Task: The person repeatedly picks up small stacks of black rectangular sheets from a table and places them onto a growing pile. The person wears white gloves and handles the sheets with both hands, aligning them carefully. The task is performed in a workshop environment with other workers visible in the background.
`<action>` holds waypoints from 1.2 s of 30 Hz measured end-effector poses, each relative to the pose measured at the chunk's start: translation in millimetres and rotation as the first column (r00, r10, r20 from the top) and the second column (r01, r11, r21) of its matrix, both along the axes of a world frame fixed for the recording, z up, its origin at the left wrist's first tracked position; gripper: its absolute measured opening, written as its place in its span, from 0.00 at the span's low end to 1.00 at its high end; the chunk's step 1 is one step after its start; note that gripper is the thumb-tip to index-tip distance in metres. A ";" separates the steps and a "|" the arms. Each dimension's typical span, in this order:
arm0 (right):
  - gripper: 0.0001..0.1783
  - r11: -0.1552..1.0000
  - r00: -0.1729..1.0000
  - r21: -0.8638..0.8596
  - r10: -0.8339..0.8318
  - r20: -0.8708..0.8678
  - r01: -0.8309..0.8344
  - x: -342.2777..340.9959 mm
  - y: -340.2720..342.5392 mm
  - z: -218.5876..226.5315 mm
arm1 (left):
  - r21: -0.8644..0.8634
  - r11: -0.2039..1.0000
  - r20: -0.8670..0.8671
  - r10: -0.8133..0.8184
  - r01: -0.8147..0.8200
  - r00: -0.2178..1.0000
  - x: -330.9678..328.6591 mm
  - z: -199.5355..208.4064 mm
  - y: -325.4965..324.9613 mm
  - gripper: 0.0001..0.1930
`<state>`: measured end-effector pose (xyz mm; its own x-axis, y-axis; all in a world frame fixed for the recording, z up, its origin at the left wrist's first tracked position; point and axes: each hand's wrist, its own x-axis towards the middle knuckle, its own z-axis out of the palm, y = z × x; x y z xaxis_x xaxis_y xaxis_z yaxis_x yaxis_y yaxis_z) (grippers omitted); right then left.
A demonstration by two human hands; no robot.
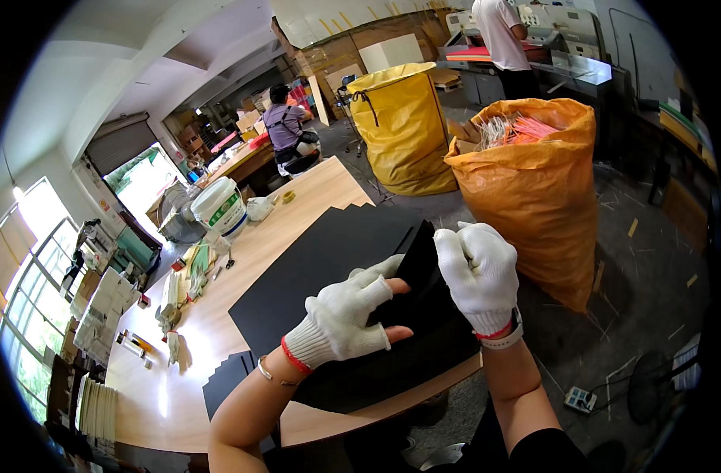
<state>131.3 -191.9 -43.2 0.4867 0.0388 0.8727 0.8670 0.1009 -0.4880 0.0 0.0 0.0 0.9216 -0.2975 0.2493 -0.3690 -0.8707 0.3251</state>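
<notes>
A stack of black sheets (321,276) lies on the wooden table in front of me, its edges stepped at the far side. My right hand (480,272), in a white knitted glove, is closed at the stack's right edge on a black sheet (420,256) that stands bent up there. My left hand (349,311) rests on the stack, its fingers stretched and thumb apart. The glove leaves the tips of its thumb and forefinger bare, and the forefinger is beside the raised sheet. A smaller black pile (228,380) sits to the left, partly behind my forearm.
The wooden table (211,315) carries a white bucket (218,206), a tape roll (289,197) and small tools. Beyond its right side stand an orange sack (526,197) of strip scraps and a yellow sack (404,130). Two people work farther off. A power strip (580,400) lies on the floor.
</notes>
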 end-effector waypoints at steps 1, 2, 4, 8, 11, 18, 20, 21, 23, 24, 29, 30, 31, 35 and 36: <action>0.17 1.000 1.000 0.006 0.000 -0.004 0.000 0.0 0.4 0.2 | -0.007 1.000 0.009 -0.006 0.007 1.000 0.7 -1.6 1.3 0.29; 0.17 1.000 1.000 0.011 0.000 -0.009 0.000 -0.3 0.4 0.5 | -0.015 1.000 0.017 -0.013 0.013 1.000 0.8 -2.2 1.7 0.29; 0.18 1.000 1.000 -0.003 0.005 0.011 -0.005 1.5 -1.2 0.1 | -0.034 0.999 0.019 -0.009 0.009 1.000 2.2 -7.0 0.1 0.28; 0.13 0.999 0.986 0.034 -0.030 0.162 0.025 9.5 -2.7 1.9 | -0.043 0.999 -0.005 0.005 -0.006 1.000 4.7 -3.6 -3.6 0.28; 0.13 1.000 0.991 0.015 -0.009 0.134 0.007 7.4 -4.1 1.5 | -0.045 0.999 0.002 -0.014 0.014 1.000 4.1 -2.8 -2.5 0.27; 0.17 1.000 0.998 -0.030 0.007 0.058 -0.005 0.4 -3.0 4.7 | -0.117 0.987 0.142 -0.089 0.106 0.986 1.9 -12.2 -1.7 0.26; 0.20 0.999 1.000 -0.046 0.022 -0.006 -0.022 -2.8 -2.6 5.0 | -0.068 0.993 0.080 -0.092 0.098 0.992 1.2 -9.7 1.8 0.26; 0.20 0.999 1.000 -0.033 0.019 -0.007 -0.019 -2.2 -2.0 3.1 | -0.044 0.994 0.055 -0.096 0.099 0.994 1.7 -8.5 3.2 0.25; 0.19 1.000 1.000 -0.008 0.015 -0.008 -0.015 -0.1 0.6 -1.5 | -0.021 0.996 0.026 -0.082 0.083 0.996 1.5 -6.8 5.1 0.26; 0.18 1.000 1.000 -0.008 0.008 0.001 -0.008 -0.1 0.2 -1.4 | -0.021 0.997 0.011 -0.070 0.070 0.998 1.7 -5.9 3.5 0.26; 0.16 1.000 1.000 -0.015 -0.009 0.009 0.010 -0.4 -0.2 -2.6 | -0.044 0.997 0.048 -0.054 0.056 0.997 0.0 -3.0 -4.4 0.31; 0.15 1.000 0.999 -0.010 -0.019 0.045 0.019 0.2 0.2 -2.5 | -0.056 0.997 0.040 -0.055 0.057 0.998 0.0 -3.4 -3.3 0.31; 0.14 1.000 0.996 -0.004 -0.028 0.080 0.028 1.1 0.9 -2.1 | -0.069 0.996 0.031 -0.055 0.057 0.998 -0.4 -3.5 -2.3 0.31; 0.10 1.000 0.999 -0.027 -0.005 0.049 0.006 -0.4 2.1 -5.5 | -0.112 0.993 -0.030 -0.033 0.029 0.999 -5.6 0.6 -2.1 0.28; 0.08 0.999 0.994 -0.032 -0.003 0.113 0.007 0.9 0.1 -2.5 | -0.065 0.996 -0.010 -0.054 0.053 0.998 -5.8 1.5 -1.2 0.30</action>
<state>132.2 -191.9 -45.7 0.3850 0.0660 0.9206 0.9173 0.0823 -0.3895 -5.8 -1.2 1.5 0.9077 -0.3302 0.2591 -0.4106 -0.8267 0.3847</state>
